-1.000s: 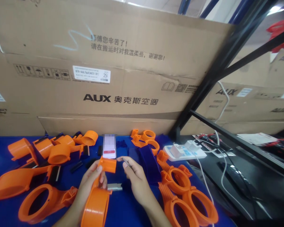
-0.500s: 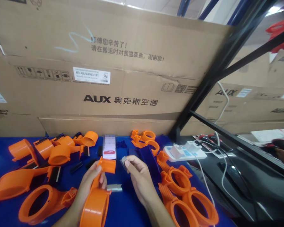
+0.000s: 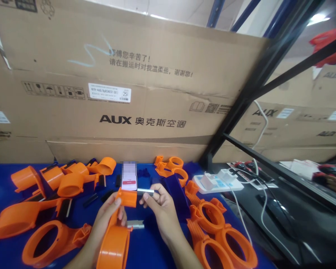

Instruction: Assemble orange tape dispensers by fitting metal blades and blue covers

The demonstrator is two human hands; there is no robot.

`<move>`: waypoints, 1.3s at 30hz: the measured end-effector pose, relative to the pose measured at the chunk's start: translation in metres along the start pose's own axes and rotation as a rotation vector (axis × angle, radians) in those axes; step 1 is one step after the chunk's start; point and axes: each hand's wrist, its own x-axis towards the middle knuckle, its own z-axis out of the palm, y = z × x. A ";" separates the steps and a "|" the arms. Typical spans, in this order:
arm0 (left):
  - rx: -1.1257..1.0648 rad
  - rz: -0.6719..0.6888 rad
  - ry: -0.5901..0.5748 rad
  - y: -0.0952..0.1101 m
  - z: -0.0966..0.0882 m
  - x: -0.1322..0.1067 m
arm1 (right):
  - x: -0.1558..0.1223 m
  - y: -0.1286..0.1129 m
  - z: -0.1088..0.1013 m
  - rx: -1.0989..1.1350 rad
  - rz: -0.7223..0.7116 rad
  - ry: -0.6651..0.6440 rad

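holding an orange dispenser frame low in the middle of the view, your left hand is closed around its neck, thumb on top. the frame's round ring points back toward you and its squared head points away, so the head end sits open to your other hand. your right hand is just beside that head, thumb and forefinger pinched narrow on a toothed metal strip. the strip is held level by one end, its free end reaching toward the head of the frame, close to it; you cannot tell from this angle whether they touch.

both hands hover above a blue desk. a second metal strip lies flat on the desk directly under your hands, near enough to reach. a phone stands upright just behind the frame's head, screen facing you.

finished-looking orange frames with black parts are heaped on the left side of the desk, and bare orange frames are piled on the right, so the two lots sit well apart with your hands between them. small loose black pieces lie near the left heap. a white power strip with cables sits past the right pile. a large cardboard box stands along the back edge like a wall.
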 end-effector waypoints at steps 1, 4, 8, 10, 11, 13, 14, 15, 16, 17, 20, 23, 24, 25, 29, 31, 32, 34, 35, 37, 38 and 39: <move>-0.002 0.013 0.016 -0.001 0.001 -0.001 | 0.000 0.000 -0.001 -0.026 -0.009 0.000; -0.009 0.066 0.075 -0.003 0.007 -0.006 | 0.000 0.002 -0.003 -0.102 -0.045 -0.003; 0.026 0.077 0.109 -0.003 0.010 -0.010 | 0.001 0.004 -0.005 -0.187 -0.080 -0.022; 0.041 0.079 0.105 -0.002 0.008 -0.008 | 0.002 0.004 -0.006 -0.217 -0.077 -0.046; 0.048 0.083 0.096 -0.002 0.006 -0.007 | 0.002 0.004 -0.006 -0.231 -0.073 -0.064; 0.059 0.088 0.077 -0.001 0.002 -0.004 | 0.002 0.004 -0.006 -0.258 -0.066 -0.108; 0.063 0.088 0.072 -0.001 0.000 -0.003 | 0.002 0.003 -0.006 -0.273 -0.066 -0.125; 0.067 0.088 0.069 -0.001 -0.001 -0.002 | 0.001 0.002 -0.006 -0.289 -0.069 -0.135; 0.071 0.088 0.066 -0.001 -0.001 -0.002 | 0.001 0.001 -0.006 -0.305 -0.074 -0.136; 0.078 0.089 0.066 -0.001 -0.001 -0.002 | 0.000 0.000 -0.006 -0.323 -0.080 -0.132; 0.098 0.088 0.071 0.001 0.003 -0.004 | -0.003 -0.005 -0.006 -0.387 -0.101 -0.122; 0.110 0.069 0.085 0.005 0.009 -0.008 | -0.004 -0.010 -0.007 -0.432 -0.113 -0.163; 0.118 0.058 0.090 0.006 0.010 -0.009 | -0.004 -0.011 -0.008 -0.443 -0.117 -0.178; 0.125 0.047 0.096 0.007 0.011 -0.010 | -0.004 -0.011 -0.009 -0.453 -0.119 -0.189; 0.156 0.043 0.083 0.009 0.009 -0.010 | -0.001 -0.011 -0.013 -0.437 -0.113 -0.205; 0.170 0.042 0.051 0.010 0.006 -0.008 | 0.001 -0.009 -0.014 -0.396 -0.091 -0.225; 0.177 0.037 0.036 0.011 0.006 -0.008 | 0.001 -0.009 -0.015 -0.383 -0.081 -0.231; 0.177 0.031 0.040 0.012 0.006 -0.009 | 0.000 -0.008 -0.015 -0.392 -0.078 -0.228; 0.171 0.031 0.056 0.013 0.007 -0.011 | -0.001 -0.008 -0.015 -0.408 -0.082 -0.226; 0.166 0.018 0.086 0.013 0.011 -0.015 | -0.002 -0.009 -0.015 -0.436 -0.092 -0.222; 0.177 0.008 0.090 0.012 0.012 -0.017 | -0.003 -0.009 -0.015 -0.439 -0.092 -0.226; 0.195 -0.001 0.086 0.011 0.014 -0.018 | -0.003 -0.010 -0.014 -0.434 -0.092 -0.229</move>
